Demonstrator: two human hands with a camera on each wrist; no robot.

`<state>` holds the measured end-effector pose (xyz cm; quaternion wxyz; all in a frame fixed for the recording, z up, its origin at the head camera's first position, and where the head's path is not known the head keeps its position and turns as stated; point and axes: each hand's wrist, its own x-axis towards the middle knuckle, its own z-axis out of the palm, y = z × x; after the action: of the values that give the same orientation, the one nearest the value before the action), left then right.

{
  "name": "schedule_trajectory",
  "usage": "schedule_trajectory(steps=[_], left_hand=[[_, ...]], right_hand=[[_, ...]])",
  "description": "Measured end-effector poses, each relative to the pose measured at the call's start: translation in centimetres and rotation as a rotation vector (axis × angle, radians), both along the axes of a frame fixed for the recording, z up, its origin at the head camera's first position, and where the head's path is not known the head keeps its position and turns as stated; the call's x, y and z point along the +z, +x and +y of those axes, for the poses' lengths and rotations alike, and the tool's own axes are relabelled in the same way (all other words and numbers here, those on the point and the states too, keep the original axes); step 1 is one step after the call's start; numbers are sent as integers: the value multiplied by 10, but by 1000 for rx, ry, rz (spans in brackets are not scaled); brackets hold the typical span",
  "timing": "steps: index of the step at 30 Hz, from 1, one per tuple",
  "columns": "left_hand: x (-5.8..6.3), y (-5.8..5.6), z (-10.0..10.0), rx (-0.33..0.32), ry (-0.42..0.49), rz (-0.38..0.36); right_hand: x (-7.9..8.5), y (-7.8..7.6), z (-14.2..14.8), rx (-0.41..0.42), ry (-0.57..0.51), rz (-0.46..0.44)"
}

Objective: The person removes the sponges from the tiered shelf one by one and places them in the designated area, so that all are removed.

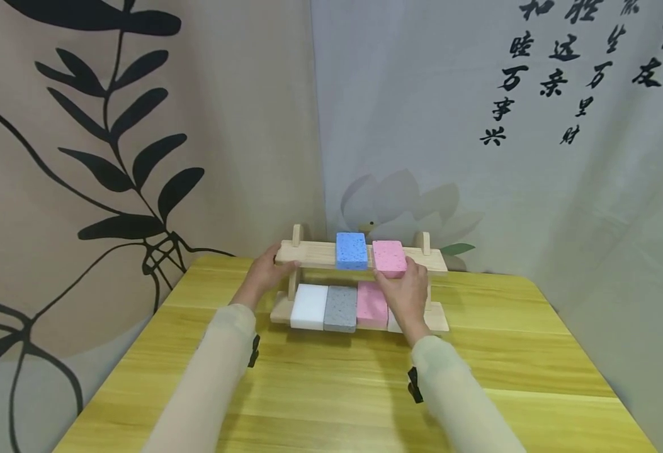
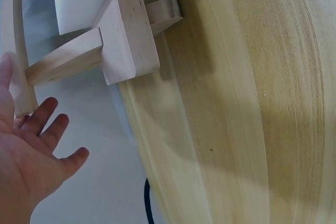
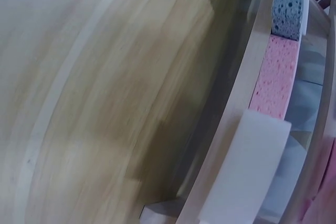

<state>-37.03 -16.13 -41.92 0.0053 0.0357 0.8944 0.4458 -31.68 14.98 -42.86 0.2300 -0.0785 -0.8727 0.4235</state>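
Note:
A two-tier wooden rack (image 1: pixel 315 253) stands on the table, and my left hand (image 1: pixel 264 275) grips the left end of its upper board. In the left wrist view that hand's thumb lies against the board, with the other fingers spread beyond it. My right hand (image 1: pixel 405 294) pinches a pink sponge (image 1: pixel 389 255) at the right part of the upper tier. Left of it sits a blue sponge (image 1: pixel 351 250). Along the lower tier lie a white block (image 1: pixel 308 307), a grey sponge (image 1: pixel 340 308), another pink sponge (image 1: pixel 371 307) and a second white block (image 3: pixel 247 166), partly behind my right hand.
The rack rests toward the back of a yellow wood-grain table (image 1: pixel 331 390). Behind it hangs a cloth backdrop (image 1: pixel 252 126) with black leaves and writing. Upright pegs (image 1: pixel 297 234) rise above the upper board near its ends.

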Motion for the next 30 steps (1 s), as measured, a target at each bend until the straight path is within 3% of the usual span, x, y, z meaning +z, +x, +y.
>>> schedule_trajectory(steps=[12,22,30], left_hand=[[-3,-1,0,-10,77,17],[-5,-1,2,-18,73,46],[-19,3,-11,-61,104,1]], right_hand=[[0,6,23,-4,-8,38],[2,14,48,-16,-26,38],[4,23,60,-13,-59,23]])
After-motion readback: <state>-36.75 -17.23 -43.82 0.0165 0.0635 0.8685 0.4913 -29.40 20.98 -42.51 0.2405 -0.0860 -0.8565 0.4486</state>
